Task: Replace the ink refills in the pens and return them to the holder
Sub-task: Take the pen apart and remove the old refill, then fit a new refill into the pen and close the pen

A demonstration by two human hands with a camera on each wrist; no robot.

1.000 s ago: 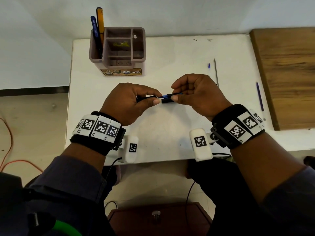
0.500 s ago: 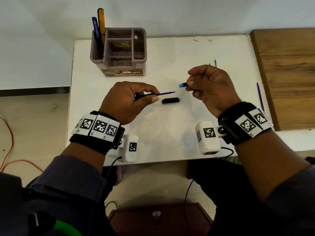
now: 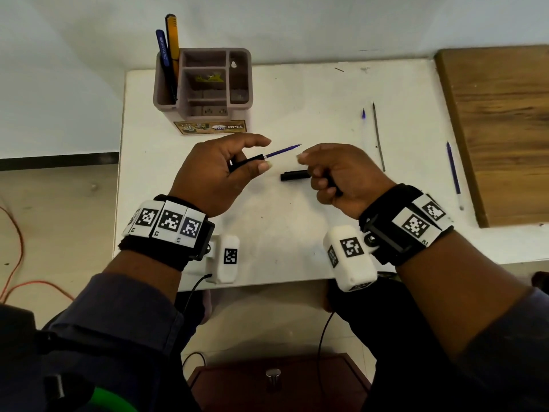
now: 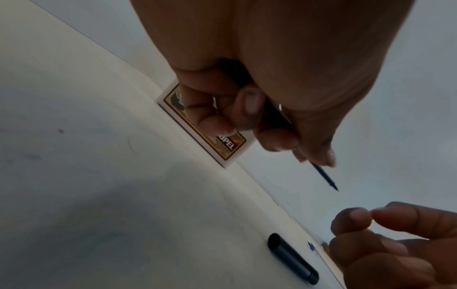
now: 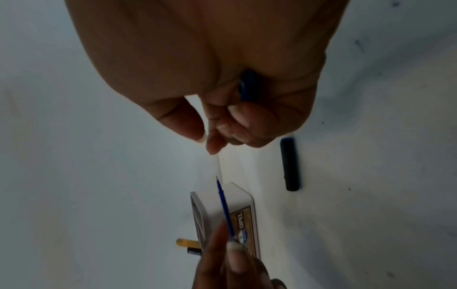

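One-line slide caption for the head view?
Left hand grips a black pen barrel with blue refill protruding; right hand approaches its tip, holding a dark pen part.

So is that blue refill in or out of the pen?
Partly out: the blue refill sticks out bare from the black barrel in the left hand.

Left hand [image 3: 218,171] curls round the black barrel [image 3: 246,162], so only its front end shows, with the blue refill [image 3: 282,150] poking out; how deep that refill sits inside can't be told. Right hand [image 3: 341,176] hides most of a dark pen piece [image 5: 248,86] tucked in its palm, and in the right wrist view it's too dim and blurred to say which part it is. Over in the holder [image 3: 166,93], the lower ends of the 2 pens [image 3: 167,58] sink out of sight behind the wall.
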